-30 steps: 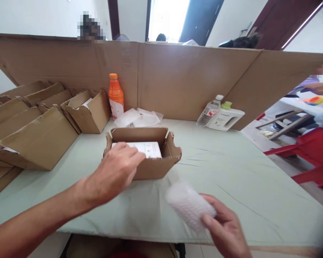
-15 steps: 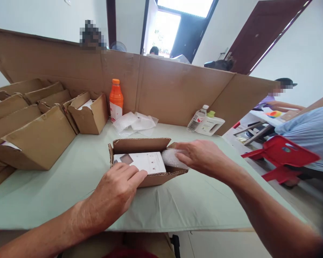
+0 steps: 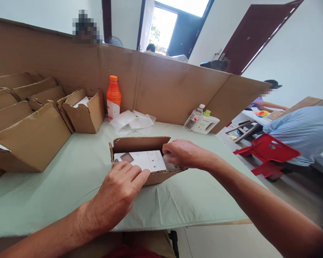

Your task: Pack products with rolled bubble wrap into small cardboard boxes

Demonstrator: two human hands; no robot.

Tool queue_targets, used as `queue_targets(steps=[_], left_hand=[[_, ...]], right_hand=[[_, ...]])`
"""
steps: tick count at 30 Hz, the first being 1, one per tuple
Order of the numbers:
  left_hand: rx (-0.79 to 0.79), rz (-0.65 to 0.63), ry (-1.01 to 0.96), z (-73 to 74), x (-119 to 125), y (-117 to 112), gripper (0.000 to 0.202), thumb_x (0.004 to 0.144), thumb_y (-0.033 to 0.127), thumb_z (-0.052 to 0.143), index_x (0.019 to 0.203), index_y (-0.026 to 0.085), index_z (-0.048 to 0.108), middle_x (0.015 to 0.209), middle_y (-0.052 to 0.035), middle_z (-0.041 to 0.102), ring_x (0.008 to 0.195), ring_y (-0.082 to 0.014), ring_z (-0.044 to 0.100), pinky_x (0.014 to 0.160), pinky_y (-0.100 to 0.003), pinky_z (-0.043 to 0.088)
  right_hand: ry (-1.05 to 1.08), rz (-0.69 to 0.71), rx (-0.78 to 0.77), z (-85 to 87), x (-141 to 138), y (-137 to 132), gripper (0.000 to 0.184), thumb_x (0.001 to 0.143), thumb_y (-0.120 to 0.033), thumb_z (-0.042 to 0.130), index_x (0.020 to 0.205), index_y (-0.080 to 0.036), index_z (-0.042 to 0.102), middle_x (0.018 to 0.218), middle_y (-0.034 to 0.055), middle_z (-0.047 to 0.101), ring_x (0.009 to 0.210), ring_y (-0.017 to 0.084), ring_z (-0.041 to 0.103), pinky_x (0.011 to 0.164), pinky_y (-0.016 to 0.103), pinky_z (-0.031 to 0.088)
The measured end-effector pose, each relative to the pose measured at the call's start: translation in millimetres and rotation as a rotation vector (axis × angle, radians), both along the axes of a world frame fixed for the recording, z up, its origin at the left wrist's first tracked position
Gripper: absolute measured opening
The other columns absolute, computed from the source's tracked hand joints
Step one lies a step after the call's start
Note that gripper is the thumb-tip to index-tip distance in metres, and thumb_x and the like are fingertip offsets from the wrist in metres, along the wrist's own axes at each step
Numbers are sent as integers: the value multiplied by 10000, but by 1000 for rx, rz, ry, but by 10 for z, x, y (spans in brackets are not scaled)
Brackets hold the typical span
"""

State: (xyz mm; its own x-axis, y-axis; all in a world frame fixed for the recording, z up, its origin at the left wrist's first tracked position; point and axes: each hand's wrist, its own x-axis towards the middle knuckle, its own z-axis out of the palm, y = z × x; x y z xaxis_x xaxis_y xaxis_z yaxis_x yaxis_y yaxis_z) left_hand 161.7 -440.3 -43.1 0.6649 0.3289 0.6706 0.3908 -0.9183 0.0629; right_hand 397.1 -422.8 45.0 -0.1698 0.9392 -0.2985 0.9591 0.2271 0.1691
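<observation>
An open cardboard box (image 3: pixel 153 178) sits on the table in front of me. Inside it lies a white printed carton (image 3: pixel 145 160), and bubble wrap (image 3: pixel 170 163) is tucked at its right end. My left hand (image 3: pixel 126 182) grips the near wall of the cardboard box, fingers curled over the edge beside the white carton. At the right end, my right hand (image 3: pixel 181 154) has its fingers bent down into the box on the bubble wrap, hiding most of it; the fingertips are out of sight.
Several open cardboard boxes (image 3: pixel 37 139) stand at the left. Toward the back are an orange bottle (image 3: pixel 113 98), loose bubble-wrap sheets (image 3: pixel 134 120), a clear bottle (image 3: pixel 194 117) and a white jug (image 3: pixel 204 124). A cardboard partition (image 3: pixel 172 87) runs behind. Beyond the table's right side is a red chair (image 3: pixel 271 152).
My right hand has moved left and down into the right end of the box, pressing the bubble wrap inward. The left hand keeps its hold on the near wall. The view has shifted slightly.
</observation>
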Motion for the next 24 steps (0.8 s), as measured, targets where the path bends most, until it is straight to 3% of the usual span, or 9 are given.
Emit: queue_targets(steps=[3, 6, 9, 11, 14, 16, 19, 21, 24], left_hand=[[-7, 10, 10, 8, 7, 3, 295, 915, 3, 436, 1109, 133, 617, 846, -66, 674, 774, -237, 615, 715, -408, 517], [-13, -6, -25, 19, -17, -18, 335, 897, -13, 469, 1171, 129, 601, 924, -85, 675, 855, -242, 629, 773, -423, 539], [-4, 0, -186, 0, -116, -45, 525, 841, -38, 562, 1329, 152, 537, 1189, -138, 623, 1160, -297, 587, 996, -506, 510], [-15, 51, -317, -83, -231, -57, 672, 828, -19, 613, 1436, 228, 468, 1303, -129, 561, 1275, -308, 530, 1097, -546, 452], [-183, 229, -444, -396, -426, -88, 738, 869, 83, 631, 1517, 328, 376, 1374, -103, 521, 1284, -300, 538, 1115, -557, 450], [-419, 351, -429, -701, -523, -134, 671, 915, 204, 612, 1524, 328, 359, 1420, -110, 508, 1282, -314, 548, 1097, -570, 468], [-812, 375, -363, -1085, -554, -195, 596, 943, 354, 571, 1501, 303, 367, 1437, -129, 511, 1224, -308, 606, 1016, -518, 546], [-965, 366, -373, -1167, -482, -161, 543, 933, 389, 568, 1441, 277, 412, 1377, -133, 552, 1152, -290, 650, 943, -467, 587], [-1024, 375, -457, -1050, -218, 62, 472, 895, 377, 579, 1329, 226, 468, 1270, -118, 606, 1091, -258, 661, 917, -427, 588]], right_hand=[[-9, 41, -5, -129, -34, 31, 162, 795, -93, 592, 815, -192, 719, 818, 68, 748, 741, 193, 662, 586, 271, 328], [83, 40, 36, -103, 30, -4, 184, 802, -128, 594, 903, -201, 728, 847, 55, 754, 765, 198, 666, 594, 268, 346], [279, -47, 250, 25, 257, -222, 234, 868, -228, 572, 1055, -237, 713, 839, 14, 747, 717, 175, 652, 613, 264, 390], [434, -126, 422, 19, 470, -446, 236, 922, -330, 544, 1062, -243, 714, 828, 9, 743, 659, 158, 632, 621, 270, 425], [672, -228, 480, -305, 749, -766, 279, 927, -441, 557, 1000, -227, 721, 869, 37, 753, 656, 159, 635, 612, 282, 475], [805, -298, 411, -689, 822, -893, 314, 894, -434, 594, 1100, -219, 694, 975, 65, 757, 734, 177, 669, 624, 290, 509], [935, -351, 301, -1220, 701, -892, 461, 840, -386, 640, 1265, -213, 598, 1116, 99, 731, 838, 202, 683, 660, 311, 536], [952, -337, 250, -1390, 531, -785, 417, 838, -352, 639, 1225, -206, 588, 1101, 98, 724, 815, 199, 663, 691, 329, 531], [921, -342, 245, -1376, 368, -599, 282, 871, -302, 574, 1126, -183, 592, 1030, 88, 723, 731, 177, 622, 713, 338, 504]])
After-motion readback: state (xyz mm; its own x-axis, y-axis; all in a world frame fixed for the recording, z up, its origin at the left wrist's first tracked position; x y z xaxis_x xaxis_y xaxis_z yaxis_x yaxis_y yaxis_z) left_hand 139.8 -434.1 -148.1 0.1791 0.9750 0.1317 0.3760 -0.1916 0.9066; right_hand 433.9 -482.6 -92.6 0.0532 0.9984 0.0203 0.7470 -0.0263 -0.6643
